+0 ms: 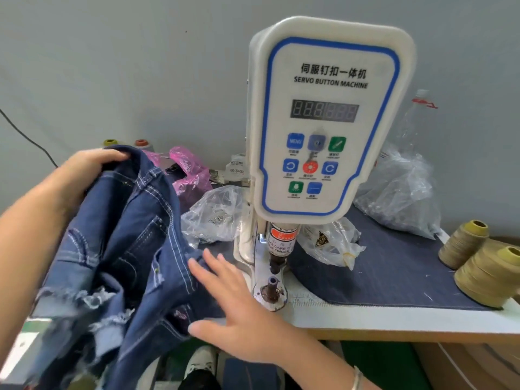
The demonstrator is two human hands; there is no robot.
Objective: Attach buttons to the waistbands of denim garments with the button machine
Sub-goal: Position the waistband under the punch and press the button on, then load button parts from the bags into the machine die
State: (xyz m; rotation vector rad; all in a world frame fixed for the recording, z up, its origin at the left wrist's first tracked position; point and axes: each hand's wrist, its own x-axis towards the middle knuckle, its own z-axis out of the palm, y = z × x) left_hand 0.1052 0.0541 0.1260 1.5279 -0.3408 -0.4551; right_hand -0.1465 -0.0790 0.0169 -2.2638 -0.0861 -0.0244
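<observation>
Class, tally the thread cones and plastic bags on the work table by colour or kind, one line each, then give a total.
Tan thread cones: 2
Small cones at the wall, yellow-capped and orange-capped: 2
Pink plastic bag: 1
Clear plastic bags: 3
Total: 8

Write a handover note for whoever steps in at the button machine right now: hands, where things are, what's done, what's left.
Left hand grips the top edge of the denim garment, holding it up left of the button machine.
Right hand is open, fingers straight, flat against the garment's lower right side near the machine's base.
The post under the machine's head is bare; no cloth is on it.
Bags lie behind, thread cones to the right.
Done: garment picked up.
Left: lay the waistband over the post, press the button; no button shows on it yet.
</observation>
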